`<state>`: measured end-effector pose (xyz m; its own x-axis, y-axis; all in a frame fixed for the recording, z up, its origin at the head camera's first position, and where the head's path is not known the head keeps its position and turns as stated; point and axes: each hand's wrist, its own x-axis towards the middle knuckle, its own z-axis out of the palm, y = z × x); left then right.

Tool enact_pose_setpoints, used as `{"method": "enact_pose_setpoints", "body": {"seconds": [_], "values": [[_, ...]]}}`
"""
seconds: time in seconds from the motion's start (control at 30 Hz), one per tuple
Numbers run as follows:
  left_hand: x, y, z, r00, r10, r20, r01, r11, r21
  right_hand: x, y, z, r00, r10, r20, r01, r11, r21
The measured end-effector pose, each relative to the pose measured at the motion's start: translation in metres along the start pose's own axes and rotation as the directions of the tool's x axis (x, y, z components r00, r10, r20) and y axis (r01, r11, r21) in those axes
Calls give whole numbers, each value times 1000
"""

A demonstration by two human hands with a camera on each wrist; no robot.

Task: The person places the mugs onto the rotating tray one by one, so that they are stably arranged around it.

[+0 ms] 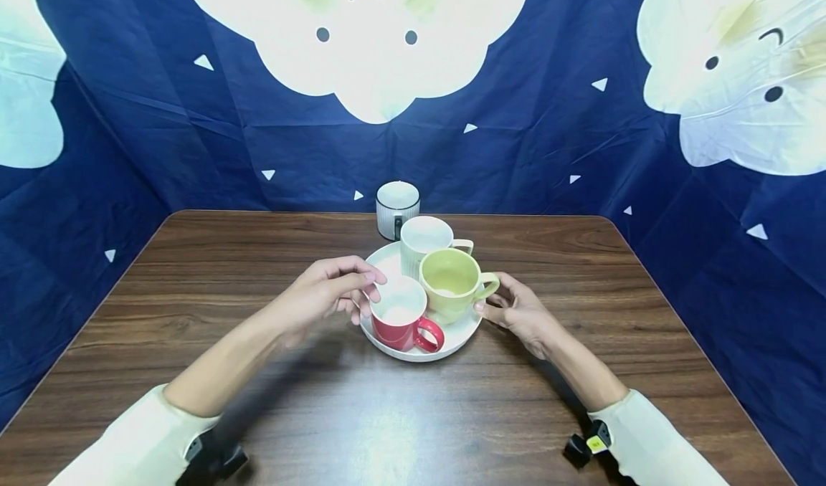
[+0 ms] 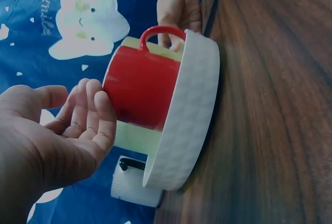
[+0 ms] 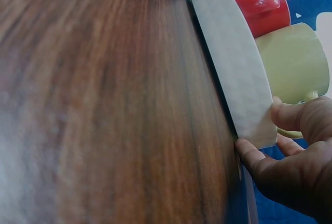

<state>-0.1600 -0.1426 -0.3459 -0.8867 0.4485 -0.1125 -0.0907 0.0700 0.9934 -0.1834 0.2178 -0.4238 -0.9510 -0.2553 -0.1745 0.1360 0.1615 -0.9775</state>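
Observation:
A white dish [image 1: 457, 341] with a raised, faceted wall [image 2: 194, 110] carries three mugs. The red mug [image 1: 395, 332] with a white inside stands at its front left. A yellow-green mug [image 1: 445, 303] stands at the right, and a pale ribbed mug [image 1: 419, 241] behind. My left hand [image 1: 338, 285] is beside the red mug's rim, fingers loosely bent and holding nothing; whether the fingertips touch the mug I cannot tell. With thumb on the rim and a finger low on the outer wall, my right hand [image 1: 516, 310] grips the dish's right edge, near the yellow-green mug's handle [image 1: 492, 285].
A white ribbed mug [image 1: 390, 217] with a dark rim and dark handle stands behind the dish, near the back edge of the brown wooden table [image 1: 271, 256]. Dark blue cloth [image 1: 310, 149] with white clouds hangs behind and at both sides.

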Motion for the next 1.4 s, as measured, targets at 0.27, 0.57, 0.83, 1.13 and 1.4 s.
{"method": "enact_pose_setpoints", "body": {"seconds": [0.27, 0.57, 0.83, 1.13, 1.4], "values": [[15, 2, -9, 998, -3, -59, 3, 1000, -4, 0, 0, 0, 1000, -6, 2, 6, 1000, -6], [36, -6, -19, 992, 1, -124, -1, 1000, -3, 1, 0, 1, 1000, 3, 9, -3, 1000, 7], [53, -11, -28, 989, -9, -146, 10, 1000, 4, 1, 0, 1, 1000, 5, 6, -5, 1000, 3], [74, -23, -37, 981, -33, -191, 35, 999, 6, 2, -2, 1, 1000, 7, 6, -7, 1000, 9], [93, -23, -42, 982, -59, -182, 58, 998, -11, 1, -2, 1, 1000, 14, 0, -14, 1000, -3]]}}
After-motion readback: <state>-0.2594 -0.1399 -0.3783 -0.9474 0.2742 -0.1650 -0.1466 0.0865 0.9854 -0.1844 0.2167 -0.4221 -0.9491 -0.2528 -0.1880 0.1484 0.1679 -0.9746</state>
